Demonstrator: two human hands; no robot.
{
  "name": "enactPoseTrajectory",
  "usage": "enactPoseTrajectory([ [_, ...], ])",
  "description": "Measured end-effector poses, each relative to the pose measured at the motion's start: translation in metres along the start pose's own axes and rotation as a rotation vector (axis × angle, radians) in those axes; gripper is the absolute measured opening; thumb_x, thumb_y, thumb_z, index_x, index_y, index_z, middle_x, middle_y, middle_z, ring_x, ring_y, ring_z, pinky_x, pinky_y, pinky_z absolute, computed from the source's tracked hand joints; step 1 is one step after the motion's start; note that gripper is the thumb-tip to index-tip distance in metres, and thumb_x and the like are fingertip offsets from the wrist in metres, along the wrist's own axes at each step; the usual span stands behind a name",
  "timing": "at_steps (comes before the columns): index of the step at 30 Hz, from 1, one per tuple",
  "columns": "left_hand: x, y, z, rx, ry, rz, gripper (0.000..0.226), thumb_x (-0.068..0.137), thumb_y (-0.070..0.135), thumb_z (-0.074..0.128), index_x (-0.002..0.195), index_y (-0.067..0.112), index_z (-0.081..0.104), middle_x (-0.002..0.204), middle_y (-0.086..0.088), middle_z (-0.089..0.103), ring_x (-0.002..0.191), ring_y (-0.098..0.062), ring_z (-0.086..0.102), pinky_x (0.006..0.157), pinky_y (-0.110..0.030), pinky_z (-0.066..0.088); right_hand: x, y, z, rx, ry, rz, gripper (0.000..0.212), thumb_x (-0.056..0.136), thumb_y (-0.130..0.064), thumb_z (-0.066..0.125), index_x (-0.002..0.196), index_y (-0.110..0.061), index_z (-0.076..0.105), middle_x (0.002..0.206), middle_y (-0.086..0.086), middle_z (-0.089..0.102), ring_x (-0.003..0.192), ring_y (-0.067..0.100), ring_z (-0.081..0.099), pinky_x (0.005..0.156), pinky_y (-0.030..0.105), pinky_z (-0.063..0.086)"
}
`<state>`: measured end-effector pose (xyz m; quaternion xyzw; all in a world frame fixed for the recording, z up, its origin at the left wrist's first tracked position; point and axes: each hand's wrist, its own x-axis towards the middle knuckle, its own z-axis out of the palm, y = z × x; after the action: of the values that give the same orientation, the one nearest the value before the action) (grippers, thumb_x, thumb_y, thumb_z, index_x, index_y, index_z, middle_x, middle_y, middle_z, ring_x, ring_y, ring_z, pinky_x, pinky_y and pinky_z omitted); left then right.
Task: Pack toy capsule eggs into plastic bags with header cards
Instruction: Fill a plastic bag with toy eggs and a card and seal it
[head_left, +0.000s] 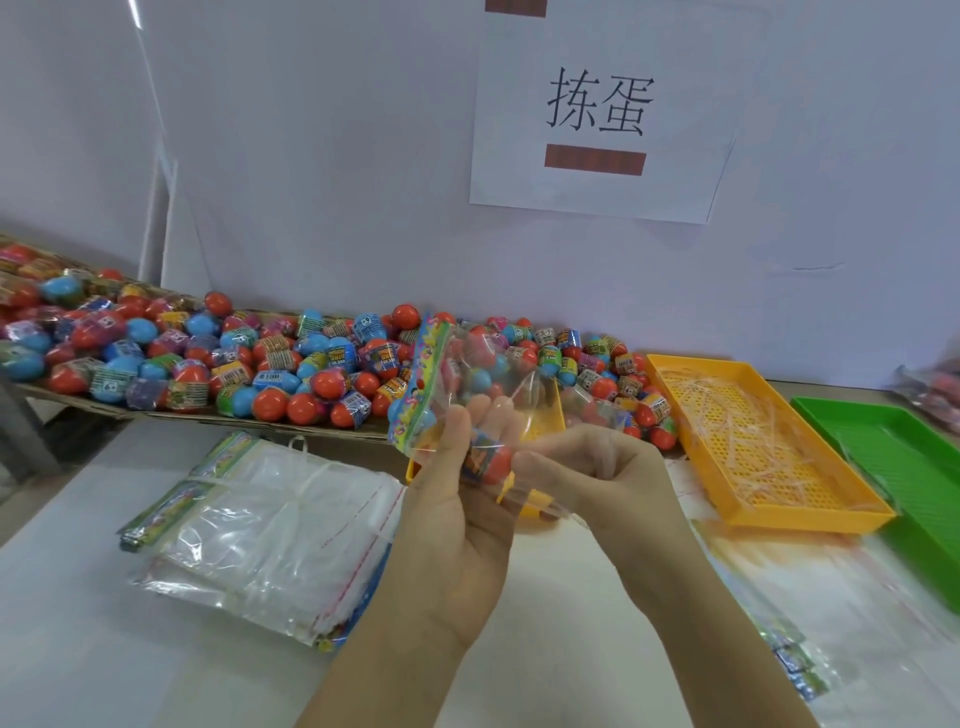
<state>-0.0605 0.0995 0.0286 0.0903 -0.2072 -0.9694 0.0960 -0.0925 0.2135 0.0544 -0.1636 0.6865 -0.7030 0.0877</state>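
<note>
My left hand (457, 514) holds a clear plastic bag (483, 374) with a colourful header card (423, 379) raised above the table. A red capsule egg (488, 457) with a printed band sits inside the bag against my left fingers. My right hand (597, 467) pinches the bag's open flap beside the egg. A long heap of red and blue capsule eggs (234, 364) lies on cardboard along the wall behind my hands.
A stack of empty bags with header cards (270, 525) lies on the table at the left. A yellow perforated tray (763, 447) with plastic strips and a green tray (914, 467) stand at the right. More bags (795, 654) lie at the lower right.
</note>
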Motion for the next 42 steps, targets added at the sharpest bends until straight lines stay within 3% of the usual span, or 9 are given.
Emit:
enactPoseTrajectory([
  [6, -0.001, -0.005, 0.000, 0.011, 0.013, 0.019, 0.044, 0.073, 0.036, 0.065, 0.106, 0.007, 0.070, 0.101, -0.011, 0.075, 0.088, -0.019, 0.074, 0.063, -0.028, 0.059, 0.000, -0.003, 0.000, 0.065, -0.063, 0.025, 0.033, 0.054, -0.012, 0.079, 0.086, -0.009, 0.074, 0.085, 0.006, 0.076, 0.078, 0.016, 0.073, 0.062, 0.020, 0.055],
  [17, -0.004, -0.013, -0.001, 0.148, -0.074, 0.010, 0.026, 0.064, 0.038, 0.068, 0.073, 0.018, 0.080, 0.082, -0.006, 0.076, 0.071, -0.017, 0.074, 0.056, -0.024, 0.057, 0.002, 0.000, 0.001, 0.129, -0.081, 0.023, 0.012, 0.067, 0.011, 0.073, 0.075, 0.004, 0.069, 0.062, 0.002, 0.071, 0.052, 0.009, 0.066, 0.048, 0.015, 0.048],
  [22, -0.002, -0.010, -0.003, 0.209, -0.061, -0.012, 0.030, 0.061, 0.042, 0.071, 0.076, 0.018, 0.080, 0.083, -0.008, 0.075, 0.072, -0.021, 0.073, 0.055, -0.029, 0.058, 0.004, 0.005, 0.004, 0.014, -0.023, 0.007, 0.009, 0.058, -0.014, 0.080, 0.062, -0.016, 0.072, 0.058, 0.001, 0.064, 0.045, 0.014, 0.051, 0.043, 0.026, 0.038],
  [27, -0.002, -0.008, -0.003, 0.242, -0.071, -0.008, 0.033, 0.060, 0.041, 0.073, 0.079, 0.015, 0.079, 0.083, -0.009, 0.074, 0.071, -0.020, 0.072, 0.055, -0.029, 0.058, 0.003, 0.012, 0.007, -0.009, 0.016, 0.006, 0.018, 0.054, -0.027, 0.083, 0.065, -0.016, 0.073, 0.059, 0.009, 0.064, 0.044, 0.016, 0.052, 0.041, 0.025, 0.040],
  [29, 0.001, -0.002, -0.004, 0.243, -0.070, 0.006, 0.030, 0.066, 0.039, 0.071, 0.084, 0.016, 0.079, 0.090, -0.009, 0.074, 0.076, -0.020, 0.072, 0.061, -0.034, 0.058, 0.004, 0.016, 0.010, -0.004, 0.033, 0.014, 0.021, 0.055, -0.031, 0.082, 0.067, -0.016, 0.073, 0.062, 0.006, 0.066, 0.042, 0.015, 0.052, 0.041, 0.024, 0.040],
  [32, 0.009, 0.028, -0.005, 0.053, -0.028, 0.135, 0.022, 0.067, 0.030, 0.071, 0.080, 0.015, 0.079, 0.098, -0.008, 0.076, 0.094, -0.020, 0.073, 0.090, -0.043, 0.056, 0.007, 0.018, 0.009, 0.082, 0.043, 0.021, 0.017, 0.064, -0.033, 0.074, 0.074, -0.020, 0.076, 0.064, 0.003, 0.066, 0.042, 0.015, 0.053, 0.041, 0.025, 0.044],
  [36, 0.014, 0.059, -0.010, -0.087, 0.051, 0.229, 0.022, 0.071, 0.028, 0.067, 0.081, 0.011, 0.076, 0.097, -0.008, 0.077, 0.096, -0.021, 0.073, 0.086, -0.041, 0.057, 0.016, 0.022, -0.004, 0.128, 0.118, 0.024, 0.010, 0.078, -0.024, 0.069, 0.084, -0.019, 0.075, 0.068, 0.005, 0.068, 0.044, 0.018, 0.058, 0.040, 0.025, 0.047],
  [39, 0.015, 0.061, -0.013, -0.106, 0.096, 0.238, 0.027, 0.073, 0.030, 0.065, 0.093, 0.013, 0.068, 0.097, -0.005, 0.077, 0.097, -0.021, 0.073, 0.084, -0.041, 0.058, 0.028, 0.030, -0.011, -0.092, 0.193, 0.024, 0.012, 0.088, -0.010, 0.065, 0.091, -0.020, 0.071, 0.073, -0.002, 0.069, 0.056, 0.014, 0.062, 0.046, 0.023, 0.050],
  [42, 0.016, 0.067, -0.018, -0.165, 0.115, 0.248, 0.029, 0.075, 0.030, 0.066, 0.099, 0.014, 0.068, 0.100, -0.004, 0.076, 0.096, -0.023, 0.073, 0.085, -0.045, 0.058, 0.042, 0.036, -0.006, -0.603, 0.016, -0.004, 0.013, 0.090, -0.023, 0.064, 0.093, -0.035, 0.067, 0.087, -0.017, 0.066, 0.072, 0.001, 0.060, 0.059, 0.012, 0.046],
])
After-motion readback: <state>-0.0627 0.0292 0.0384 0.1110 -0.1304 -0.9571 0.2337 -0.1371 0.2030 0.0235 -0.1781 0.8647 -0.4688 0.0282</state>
